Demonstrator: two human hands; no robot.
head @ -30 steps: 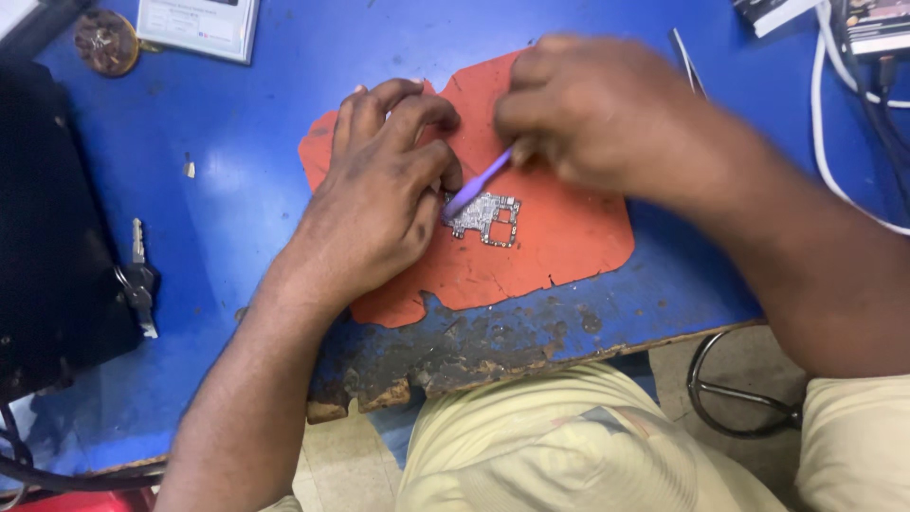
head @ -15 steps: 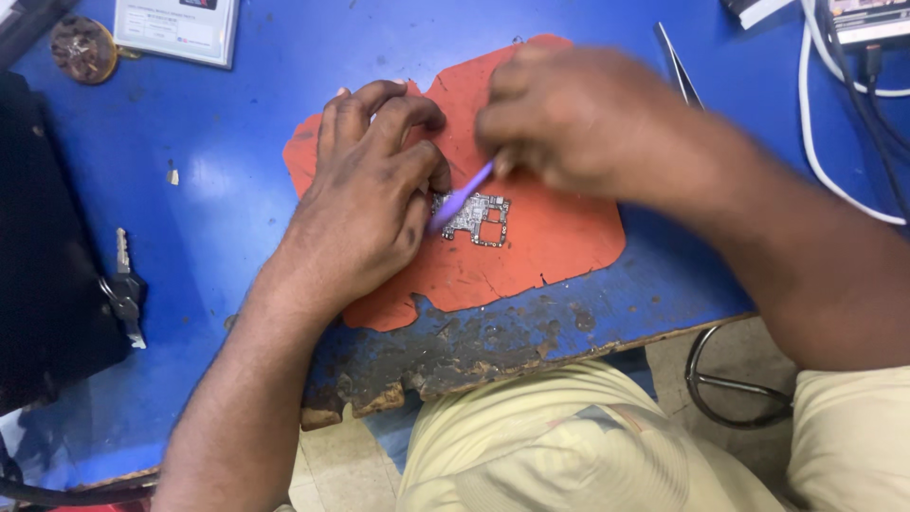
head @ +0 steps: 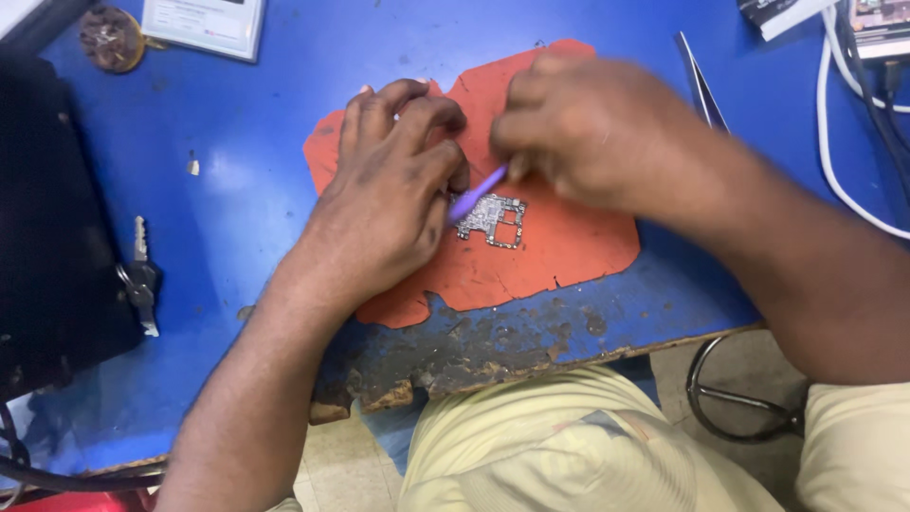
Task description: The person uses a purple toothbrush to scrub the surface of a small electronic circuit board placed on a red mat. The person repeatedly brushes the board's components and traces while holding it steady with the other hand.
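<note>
A ragged-edged orange mat [head: 559, 256] lies on a scuffed blue table [head: 265, 142] whose front edge is chipped down to dark, crumbly material. Near the mat's middle sits a small silvery circuit board [head: 493, 220] with cut-out windows. Far up-left of the mat lies a white rectangular card [head: 204, 24] with a pale label. The left hand [head: 389, 204] rests palm-down on the mat, fingers curled together, fingertips pressing at the board's left edge. The right hand [head: 588, 133], blurred, pinches a thin purple tool [head: 477, 194] whose tip meets the board.
</note>
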